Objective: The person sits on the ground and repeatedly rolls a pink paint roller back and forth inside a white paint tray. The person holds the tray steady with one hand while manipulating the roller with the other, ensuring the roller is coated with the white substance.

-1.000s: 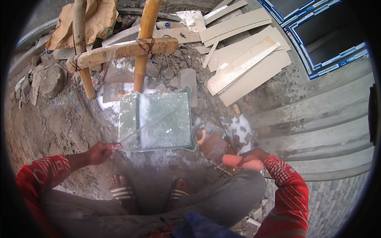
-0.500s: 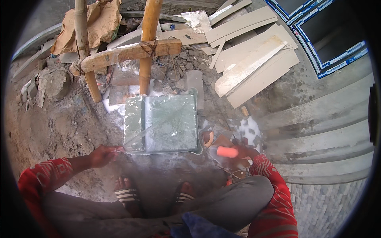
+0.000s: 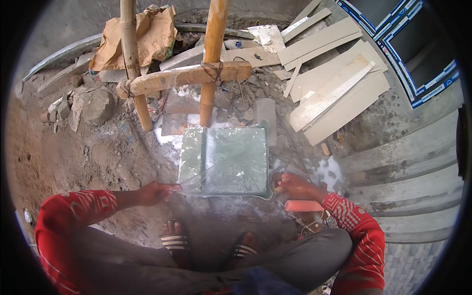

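A grey-green rectangular tray (image 3: 236,167), stained with white, sits on the dirt in front of me. My left hand (image 3: 155,192) is closed in a pinch at its near left corner, fingertips on the rim. From that corner a faint see-through edge slants over the tray; what it is I cannot tell. Just beyond the near right corner is my right hand (image 3: 301,188), its fingers curled in and pressed together. Whatever they hold, if anything, is too small to make out. A coral-coloured paint roller (image 3: 302,206) lies right below my right wrist.
Bamboo poles (image 3: 212,64) with a wooden crosspiece (image 3: 189,78) stand behind the tray. Board offcuts (image 3: 339,98) are heaped at the far right, crumpled brown paper (image 3: 157,37) at the far left. White liquid (image 3: 329,172) has splashed the ground. Corrugated sheeting (image 3: 398,172) lies to the right.
My right hand has moved left and away from me, from behind the roller to the tray's near right corner. My left hand stays at its corner. The whole view has shifted.
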The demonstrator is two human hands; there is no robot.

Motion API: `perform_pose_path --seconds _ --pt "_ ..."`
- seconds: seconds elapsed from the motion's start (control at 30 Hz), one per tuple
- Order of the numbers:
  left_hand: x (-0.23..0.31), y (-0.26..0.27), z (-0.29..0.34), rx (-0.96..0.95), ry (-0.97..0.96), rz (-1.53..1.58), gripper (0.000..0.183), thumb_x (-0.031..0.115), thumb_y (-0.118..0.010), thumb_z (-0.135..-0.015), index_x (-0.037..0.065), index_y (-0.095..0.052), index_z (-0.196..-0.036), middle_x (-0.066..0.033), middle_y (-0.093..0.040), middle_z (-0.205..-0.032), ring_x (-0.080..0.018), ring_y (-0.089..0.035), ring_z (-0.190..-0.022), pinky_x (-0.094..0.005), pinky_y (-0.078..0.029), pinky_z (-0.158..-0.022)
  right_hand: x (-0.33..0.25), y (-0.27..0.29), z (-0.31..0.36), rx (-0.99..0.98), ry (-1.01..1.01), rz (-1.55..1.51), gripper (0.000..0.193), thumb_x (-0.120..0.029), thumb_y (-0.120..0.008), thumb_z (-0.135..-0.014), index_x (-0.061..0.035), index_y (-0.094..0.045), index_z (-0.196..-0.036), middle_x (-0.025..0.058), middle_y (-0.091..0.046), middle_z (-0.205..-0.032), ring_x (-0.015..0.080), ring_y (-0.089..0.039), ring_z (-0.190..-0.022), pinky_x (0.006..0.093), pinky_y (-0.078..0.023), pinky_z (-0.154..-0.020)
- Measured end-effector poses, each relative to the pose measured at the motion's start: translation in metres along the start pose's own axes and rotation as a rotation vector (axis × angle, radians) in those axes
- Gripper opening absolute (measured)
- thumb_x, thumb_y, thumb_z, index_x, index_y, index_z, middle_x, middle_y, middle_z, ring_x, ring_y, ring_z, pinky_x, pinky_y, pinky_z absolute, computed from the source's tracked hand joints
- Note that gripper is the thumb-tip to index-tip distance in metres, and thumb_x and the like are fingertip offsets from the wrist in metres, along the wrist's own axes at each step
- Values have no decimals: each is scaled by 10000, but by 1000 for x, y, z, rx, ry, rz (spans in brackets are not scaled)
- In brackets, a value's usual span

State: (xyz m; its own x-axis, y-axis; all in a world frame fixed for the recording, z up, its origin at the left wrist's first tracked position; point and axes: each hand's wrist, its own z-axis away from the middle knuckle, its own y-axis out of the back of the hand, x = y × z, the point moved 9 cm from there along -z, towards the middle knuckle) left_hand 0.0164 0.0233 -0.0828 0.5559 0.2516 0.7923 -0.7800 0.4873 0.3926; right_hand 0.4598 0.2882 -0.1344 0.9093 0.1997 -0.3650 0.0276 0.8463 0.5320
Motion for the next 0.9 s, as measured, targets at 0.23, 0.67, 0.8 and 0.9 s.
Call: perform_pose_path --seconds 0.23,0.67,0.8,0.9 --pt "26 10 -8 -5 -15 -85 335 87 -443 -1017 74 -533 -1340 -108 -672 -1107 -140 -639 -716 -312 -521 -754 -21 -24 -62 159 -148 -783 1010 -493 -798 -754 61 -297 -1433 217 -484 -1352 267 -511 -1218 431 -453 -956" --pt "23 13 9 35 -140 74 403 244 -449 -1029 198 -465 -1429 -64 -667 -1186 -174 -693 -812 -357 -528 -875 -254 171 176 603 279 -716 452 33 -689 -799 2 -495 -1206 102 -612 -1084 153 -602 -937 287 -519 -774" --pt "18 8 8 16 -152 90 403 248 -448 -1028 204 -466 -1428 -39 -619 -1302 -162 -694 -824 -356 -527 -894 -259 215 232 658 396 -493 500 79 -669 -745 -8 -494 -1205 123 -576 -1132 192 -578 -1014 315 -482 -867" --pt "10 2 11 8 -131 149 407 247 -456 -1024 209 -467 -1429 -52 -631 -1275 -155 -694 -824 -355 -526 -896 -285 215 266 861 520 119 509 90 -664 -682 -18 -523 -1159 164 -500 -1185 262 -523 -1117 348 -430 -943"
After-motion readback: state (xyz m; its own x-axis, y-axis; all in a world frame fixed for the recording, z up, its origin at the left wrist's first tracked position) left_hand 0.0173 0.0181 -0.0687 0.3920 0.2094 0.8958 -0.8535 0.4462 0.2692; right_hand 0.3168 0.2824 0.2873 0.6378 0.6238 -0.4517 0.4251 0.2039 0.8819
